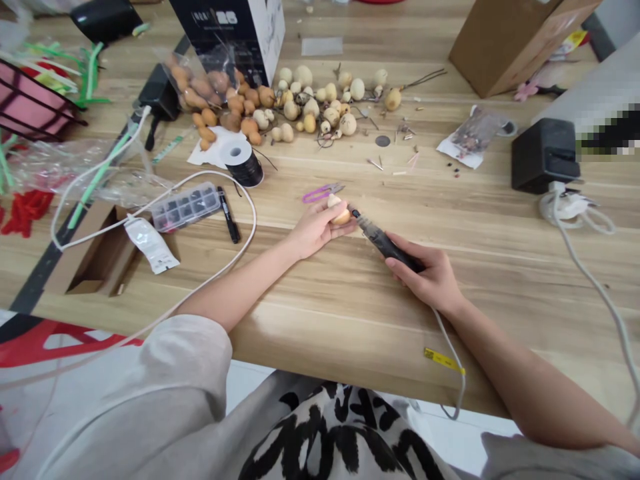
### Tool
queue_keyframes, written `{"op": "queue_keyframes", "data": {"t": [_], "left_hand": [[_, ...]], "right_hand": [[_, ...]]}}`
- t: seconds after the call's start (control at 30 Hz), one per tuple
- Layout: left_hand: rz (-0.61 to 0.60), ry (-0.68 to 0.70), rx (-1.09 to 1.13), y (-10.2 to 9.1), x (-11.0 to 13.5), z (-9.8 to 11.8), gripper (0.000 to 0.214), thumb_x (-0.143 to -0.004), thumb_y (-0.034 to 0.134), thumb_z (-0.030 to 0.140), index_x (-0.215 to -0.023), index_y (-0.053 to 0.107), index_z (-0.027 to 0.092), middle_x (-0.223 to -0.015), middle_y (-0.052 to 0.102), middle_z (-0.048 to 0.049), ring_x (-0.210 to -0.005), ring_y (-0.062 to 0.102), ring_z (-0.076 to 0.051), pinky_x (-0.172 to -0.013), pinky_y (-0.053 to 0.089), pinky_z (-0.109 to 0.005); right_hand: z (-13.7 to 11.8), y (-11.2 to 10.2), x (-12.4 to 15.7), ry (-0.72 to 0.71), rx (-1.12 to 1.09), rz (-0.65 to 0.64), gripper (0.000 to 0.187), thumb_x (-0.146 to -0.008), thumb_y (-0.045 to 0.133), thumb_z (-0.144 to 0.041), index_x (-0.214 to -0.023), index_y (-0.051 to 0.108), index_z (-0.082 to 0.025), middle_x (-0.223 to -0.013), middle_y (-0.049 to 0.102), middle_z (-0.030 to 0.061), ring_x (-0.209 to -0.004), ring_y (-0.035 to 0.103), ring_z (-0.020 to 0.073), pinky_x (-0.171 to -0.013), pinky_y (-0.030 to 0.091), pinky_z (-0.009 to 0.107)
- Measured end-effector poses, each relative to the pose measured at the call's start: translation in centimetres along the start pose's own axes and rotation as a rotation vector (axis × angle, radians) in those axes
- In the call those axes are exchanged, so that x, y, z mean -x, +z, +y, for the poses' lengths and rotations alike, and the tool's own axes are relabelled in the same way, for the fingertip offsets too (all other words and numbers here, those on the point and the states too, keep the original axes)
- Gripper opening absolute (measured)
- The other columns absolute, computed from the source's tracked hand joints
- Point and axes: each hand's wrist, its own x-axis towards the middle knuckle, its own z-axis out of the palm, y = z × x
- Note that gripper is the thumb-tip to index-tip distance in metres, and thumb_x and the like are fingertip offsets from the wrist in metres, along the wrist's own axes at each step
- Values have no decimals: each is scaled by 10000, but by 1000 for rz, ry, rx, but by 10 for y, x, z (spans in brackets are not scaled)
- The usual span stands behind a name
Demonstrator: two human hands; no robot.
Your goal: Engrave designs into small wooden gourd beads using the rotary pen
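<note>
Miniature gourd (342,217), one, pinched in the half-closed left hand (320,230); corded rotary tool (384,244), one (tip (355,213) just beside the gourd), gripped in the curled right hand (431,275).

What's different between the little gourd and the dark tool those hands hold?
The gourd is pale tan; the tool is mostly dark. The gourd is small and rounded; the tool is longer and stick-shaped. The gourd is in the left hand; the tool is in the right hand. Both are held.
</note>
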Motion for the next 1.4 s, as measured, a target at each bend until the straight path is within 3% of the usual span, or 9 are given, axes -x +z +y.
{"op": "queue_keyframes", "data": {"t": [0.13,0.33,0.67,1.03,1.27,1.4], "left_hand": [[1,2,-3,2,2,1,108,-889,663,216,-893,593,134,-852,733,-36,-871,731,-130,-1106,482,-477],[9,-13,18,3,2,2,93,-916,627,215,-886,592,135,-842,731,-51,-987,732,-178,-1116,468,-502],[14,-27,69,-1,0,1,193,-918,646,330,-898,560,158,-831,743,-57,-958,746,-188,-1086,488,-474],[14,-24,72,-2,-1,0,180,-922,632,325,-958,553,167,-852,755,-66,-929,756,-183,-1064,504,-439],[21,-26,83,-3,-2,0,191,-924,629,336,-996,564,171,-869,757,-62,-916,762,-192,-1038,520,-420],[22,-27,88,-2,-2,0,201,-930,624,348,-1007,566,171,-865,755,-65,-917,760,-193,-1044,514,-437]], "right_hand": [[0,0,1,-12,3,0,507,-861,675,-353,-1319,675,-134,-1027,790,112,-1021,744,311,-819,609,390],[0,0,0,-11,0,2,512,-854,678,-369,-1317,681,-150,-1005,793,106,-1013,745,319,-762,615,379],[0,-1,0,-26,-10,-15,502,-864,674,-369,-1318,681,-153,-1028,793,98,-1043,737,321,-784,612,377],[-3,-1,0,-38,7,-19,500,-854,670,-369,-1301,692,-146,-970,797,91,-975,752,301,-737,608,352],[-1,-1,0,-101,23,-36,471,-856,689,-357,-1287,704,-167,-1133,778,104,-1003,752,301,-855,603,394],[0,0,0,-62,14,-6,494,-869,669,-363,-1314,682,-150,-1165,768,103,-1019,750,297,-870,599,396]]}}
